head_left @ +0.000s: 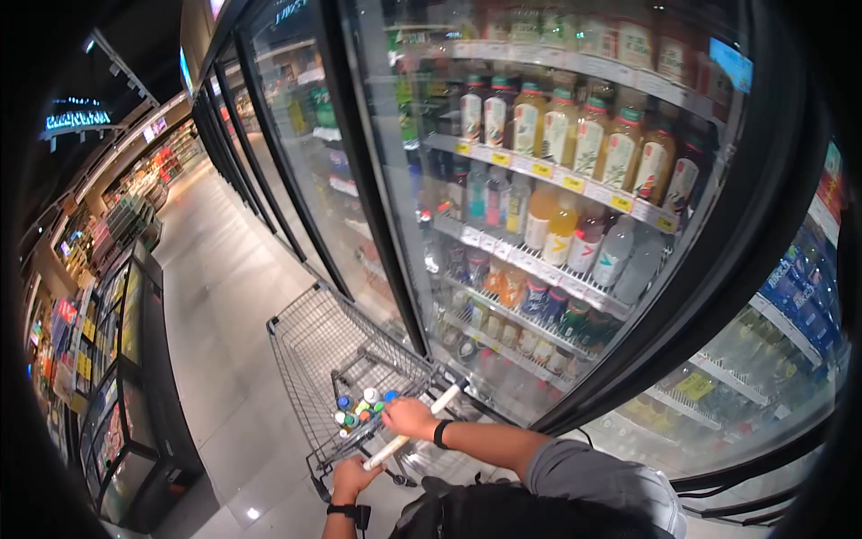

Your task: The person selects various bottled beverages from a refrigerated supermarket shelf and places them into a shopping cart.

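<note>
A wire shopping cart (301, 359) stands in front of me, with its pale handle (388, 452) slanting across its near end. My left hand (352, 478) is closed around the handle's near-left end. Farther up the same bar, my right hand (410, 419) is closed over it, its fingertips partly hidden. Just beyond the right hand's knuckles, several small bottles (371, 395) with white, blue and green caps stand together inside the cart near the handle. The lower parts of those bottles are hidden by the hand and one another.
A glass-door fridge (539, 242) with shelves of drink bottles (561, 232) rises close on the right; its dark door frame (382, 198) borders the cart. Along the left runs a low black display case (135, 386). The tiled aisle floor (211, 296) stretches ahead between them.
</note>
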Motion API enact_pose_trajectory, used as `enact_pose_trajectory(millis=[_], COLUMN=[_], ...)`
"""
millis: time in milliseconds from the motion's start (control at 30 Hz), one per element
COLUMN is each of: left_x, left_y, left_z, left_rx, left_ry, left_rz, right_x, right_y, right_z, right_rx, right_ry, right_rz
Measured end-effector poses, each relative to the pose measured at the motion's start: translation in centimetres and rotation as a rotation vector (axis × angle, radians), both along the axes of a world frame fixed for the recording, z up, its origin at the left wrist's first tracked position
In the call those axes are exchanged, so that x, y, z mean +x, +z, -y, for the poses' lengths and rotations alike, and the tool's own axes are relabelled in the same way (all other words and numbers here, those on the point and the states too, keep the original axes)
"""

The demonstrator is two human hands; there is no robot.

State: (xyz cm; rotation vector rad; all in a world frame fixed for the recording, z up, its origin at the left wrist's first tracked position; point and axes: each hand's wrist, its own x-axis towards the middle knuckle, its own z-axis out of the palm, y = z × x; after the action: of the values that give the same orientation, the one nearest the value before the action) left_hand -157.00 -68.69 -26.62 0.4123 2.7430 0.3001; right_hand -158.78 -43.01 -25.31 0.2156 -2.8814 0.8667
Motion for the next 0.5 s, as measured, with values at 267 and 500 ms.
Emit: enact_pose_trajectory(millis=[267,500], left_x=[-10.6,-16.9], left_y=[1.1,0.7], left_z=[5.0,7.6], left_rx=[0.083,0.108], left_ry=[0.029,-0.001], left_rz=[-0.07,-0.141], right_x=[-11.3,-18.5], right_y=[-1.8,-2.2], right_z=[5.5,7.9], right_rx=[-0.077,-0.109], right_ry=[-0.034,-0.059], right_rz=[-0.033,-0.011])
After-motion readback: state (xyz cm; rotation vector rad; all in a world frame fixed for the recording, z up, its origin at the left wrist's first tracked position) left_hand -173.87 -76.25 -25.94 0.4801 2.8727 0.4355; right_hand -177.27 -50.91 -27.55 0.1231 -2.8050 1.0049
